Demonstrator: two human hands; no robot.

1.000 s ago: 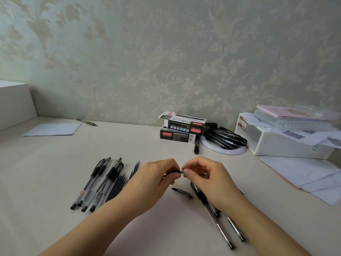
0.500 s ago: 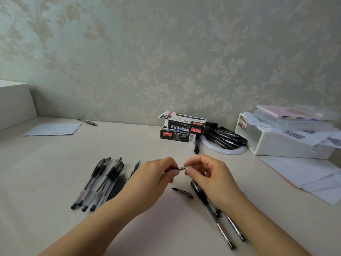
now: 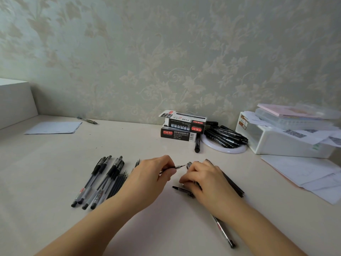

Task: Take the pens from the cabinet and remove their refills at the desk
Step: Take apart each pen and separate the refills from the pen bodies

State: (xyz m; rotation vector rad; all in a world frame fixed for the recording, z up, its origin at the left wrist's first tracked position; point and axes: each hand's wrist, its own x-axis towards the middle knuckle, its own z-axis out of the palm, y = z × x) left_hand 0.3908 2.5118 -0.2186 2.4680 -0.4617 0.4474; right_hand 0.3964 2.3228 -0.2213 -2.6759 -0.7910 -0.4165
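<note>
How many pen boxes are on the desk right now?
2, stacked against the wall: the lower box lies flat on the desk, and the upper box rests on it with an end flap open. Others may sit hidden behind them.

The upper black-and-white cardboard pen box [image 3: 184, 121], stacked against the wall, bears the number "1120", printed upside down as seen from here, beside red label patches whose characters are too small to read. The lower black cardboard box [image 3: 178, 134] carries white print and a barcode, both illegible. On the white plastic storage box [image 3: 276, 143] lie papers with QR codes [image 3: 294, 133].
</note>
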